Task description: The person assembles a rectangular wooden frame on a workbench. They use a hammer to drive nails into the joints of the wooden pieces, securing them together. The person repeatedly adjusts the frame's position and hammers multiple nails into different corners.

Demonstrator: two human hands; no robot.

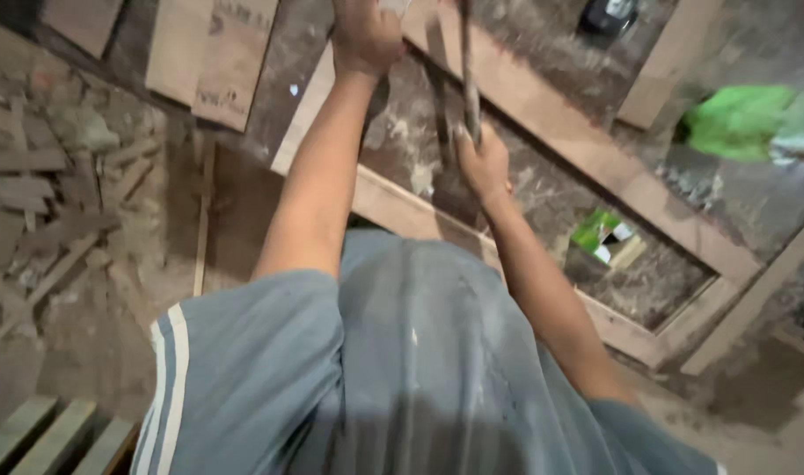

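My right hand [483, 164] is clenched around a thin dark metal rod [469, 84] that runs up toward the top edge of the view. My left hand [364, 35] reaches farther out, fingers curled, at the top edge over the end of a wooden frame [543, 105]. What it grips is cut off by the edge. The frame's long pale beams lie on a dusty floor below both hands. My grey-blue shirt [402, 369] with a white sleeve stripe fills the lower view.
Wood scraps and offcuts [41, 193] litter the floor at left. Flat boards [213, 53] lie at top left. A green plastic bag [745, 119] sits at right, and a small green box [600, 233] lies inside the frame. Wooden slats [50, 435] show at bottom left.
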